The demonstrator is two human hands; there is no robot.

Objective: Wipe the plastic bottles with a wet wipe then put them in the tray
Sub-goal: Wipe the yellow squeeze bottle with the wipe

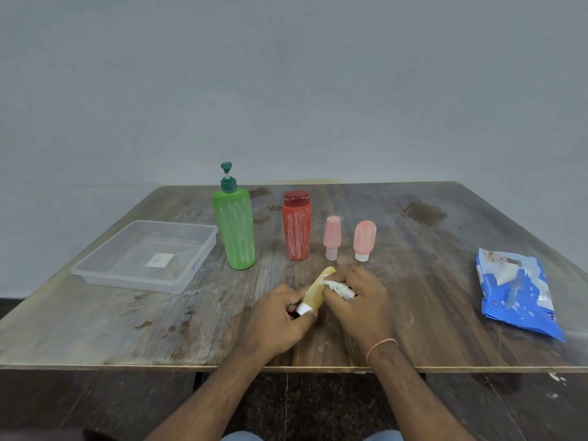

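Yellow small tube bottle point(315, 292) held off the tabletop point(413, 297), slanted with its white cap point(304, 309) toward the person and its flat end pointing away. Left hand point(280, 323) clenched round the cap end, probably to leave the whole body free for wiping. Right hand point(359, 300) grasping a crumpled white wet wipe point(340, 288), pressed against the upper side of the tube. Held near the front edge and well apart from the other things, likely so nothing gets knocked over.

Standing upright in a loose row behind: green pump bottle point(234, 229), red bottle with dark red cap point(297, 226), pale pink tube point(332, 238) and salmon-pink tube point(364, 240), both small ones resting on their caps. White streaks showing on the green and red bodies, so apparently not yet wiped.

Clear plastic tray point(95, 272) waiting at the left, just beside the green pump bottle, holding no bottle so far; only a pale label visible on its floor. Blue wet wipe pack point(517, 289) lying flat at the far right, on the side of the wiping hand.

Judged early in the task: first bottle under the wipe, four to go. Slippery when damp, so a firm hold on the cap needed.
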